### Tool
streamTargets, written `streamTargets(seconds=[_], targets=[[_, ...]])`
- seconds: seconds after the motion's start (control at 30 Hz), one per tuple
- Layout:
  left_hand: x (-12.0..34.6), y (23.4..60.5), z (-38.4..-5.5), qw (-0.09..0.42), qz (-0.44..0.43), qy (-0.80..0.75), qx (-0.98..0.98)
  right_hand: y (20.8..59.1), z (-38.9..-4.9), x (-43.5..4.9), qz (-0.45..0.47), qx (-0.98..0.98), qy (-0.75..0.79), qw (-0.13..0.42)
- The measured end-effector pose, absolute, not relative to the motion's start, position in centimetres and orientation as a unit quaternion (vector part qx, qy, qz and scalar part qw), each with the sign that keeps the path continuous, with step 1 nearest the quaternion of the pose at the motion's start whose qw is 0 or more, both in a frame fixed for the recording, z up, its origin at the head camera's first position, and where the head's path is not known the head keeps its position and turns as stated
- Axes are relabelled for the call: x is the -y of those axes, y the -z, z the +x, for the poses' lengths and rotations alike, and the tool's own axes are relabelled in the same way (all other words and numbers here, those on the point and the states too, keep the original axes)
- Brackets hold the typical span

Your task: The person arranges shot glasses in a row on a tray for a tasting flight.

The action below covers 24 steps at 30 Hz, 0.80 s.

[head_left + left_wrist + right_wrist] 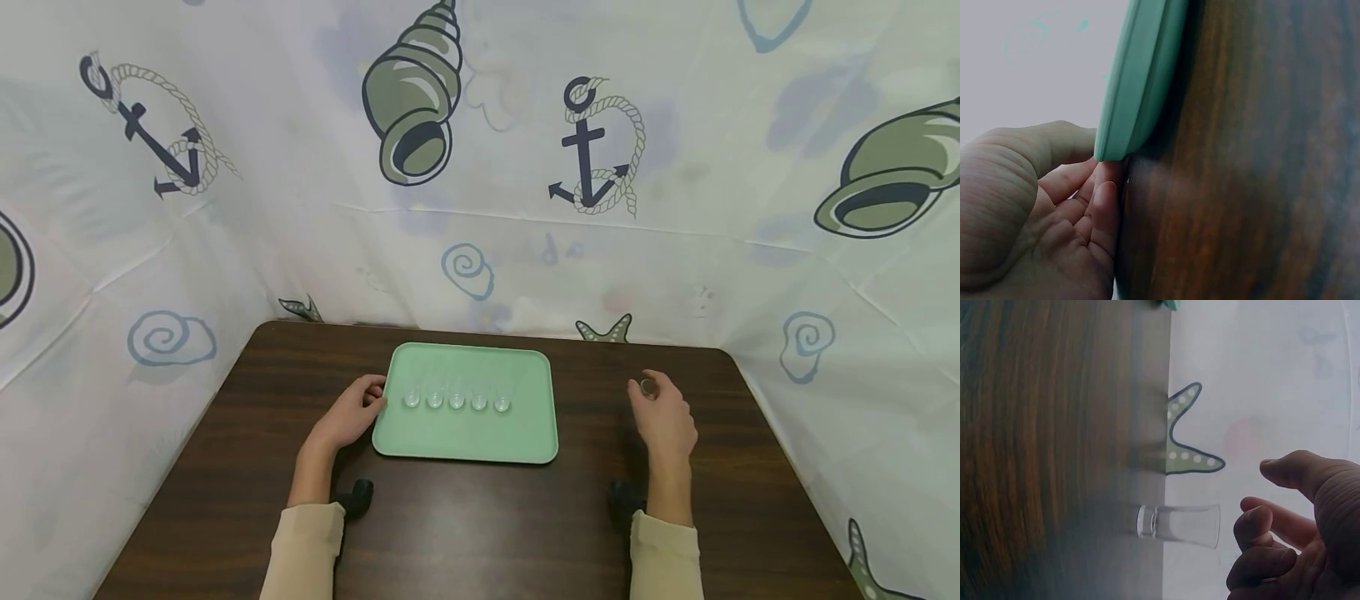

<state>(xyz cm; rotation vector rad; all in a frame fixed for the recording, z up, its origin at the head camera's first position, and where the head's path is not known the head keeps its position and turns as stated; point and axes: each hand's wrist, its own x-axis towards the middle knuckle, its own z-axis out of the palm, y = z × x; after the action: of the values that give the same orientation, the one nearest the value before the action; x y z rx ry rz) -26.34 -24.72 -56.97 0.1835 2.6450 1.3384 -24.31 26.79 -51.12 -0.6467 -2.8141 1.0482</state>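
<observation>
A light green tray (465,443) lies on the dark wooden table, bearing a row of several small clear glasses (457,401). My left hand (352,414) holds the tray's left edge; in the left wrist view its thumb (1063,144) touches the rim and fingers reach beneath the tray (1138,81). To the right of the tray, another clear shot glass (1180,525) stands upright on the table. Just above it is my right hand (666,421), thumb and fingers parted and a small gap between them and the glass in the right wrist view.
The brown tabletop (465,533) has rounded far corners. A white cloth (510,167) printed with shells, anchors and starfish hangs behind the table and along both sides. Dark cameras sit at the left wrist (358,497) and the right wrist (624,502).
</observation>
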Motion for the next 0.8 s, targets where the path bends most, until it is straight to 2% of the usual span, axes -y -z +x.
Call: streamTargets(seconds=[0.33, 0.8], targets=[[24.7, 56.9, -26.4, 0.083, 0.067, -0.447, -0.888, 52.0, -24.4, -27.4, -0.208, 0.918, -0.338, 0.016], [24.7, 56.9, -26.3, 0.085, 0.062, -0.451, -0.886, 52.8, -24.8, -28.0, -0.219, 0.915, -0.337, 0.023]])
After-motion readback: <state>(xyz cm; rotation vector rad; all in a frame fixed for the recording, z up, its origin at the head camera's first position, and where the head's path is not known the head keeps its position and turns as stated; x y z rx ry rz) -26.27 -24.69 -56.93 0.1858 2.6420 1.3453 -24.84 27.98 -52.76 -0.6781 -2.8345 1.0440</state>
